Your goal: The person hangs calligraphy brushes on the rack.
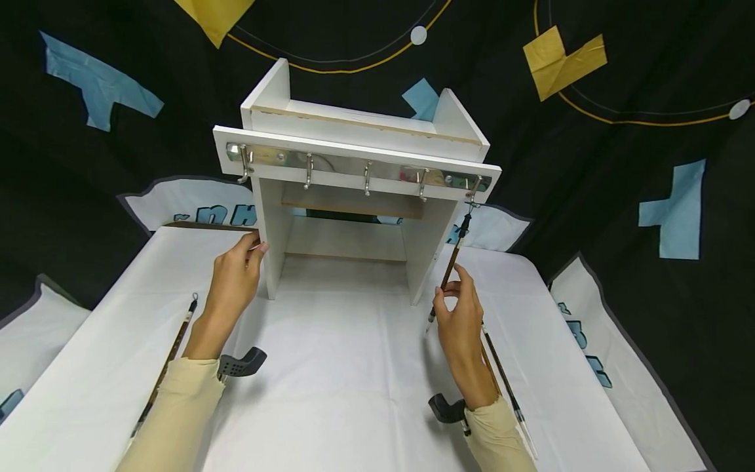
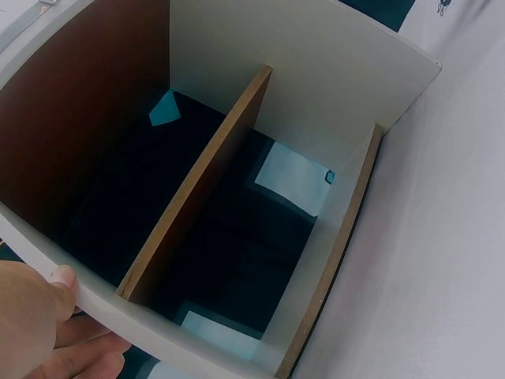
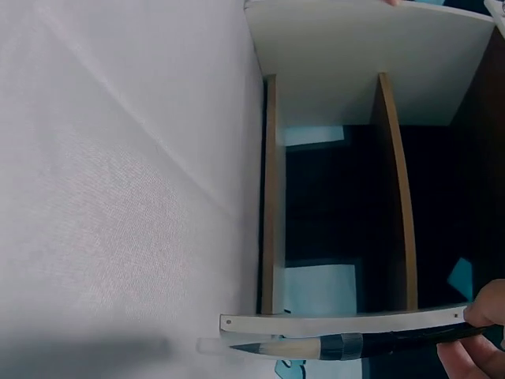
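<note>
At the lower left of the head view a brush [image 1: 171,357] lies on the white cloth [image 1: 342,367], running diagonally beside the left sleeve [image 1: 177,413]; a dark wrist mount shows just right of that sleeve. Above it, left of centre, the left hand [image 1: 236,278] grips the front edge of the left side panel of the white shelf unit [image 1: 354,196]; in the left wrist view the thumb [image 2: 47,296] lies on top of the panel edge and the fingers curl beneath it, so the hand is closed round the panel. The shelf unit stands in the middle of the frame on the cloth, open toward the camera, with brown-edged inner boards; across its upper front runs a metal hook rail [image 1: 360,167] with five hooks. From the rightmost hook [image 1: 474,193], right of centre, a hanging brush [image 1: 451,265] slants down and to the left, its tip pointing down; the right hand [image 1: 460,314] pinches its handle between thumb and fingertips, the other fingers loosely curled; in the right wrist view the bristle tip of this brush lies just beside the unit's right panel edge. Under the right forearm, at the lower right, two more brushes [image 1: 507,387] lie on the cloth.
</note>
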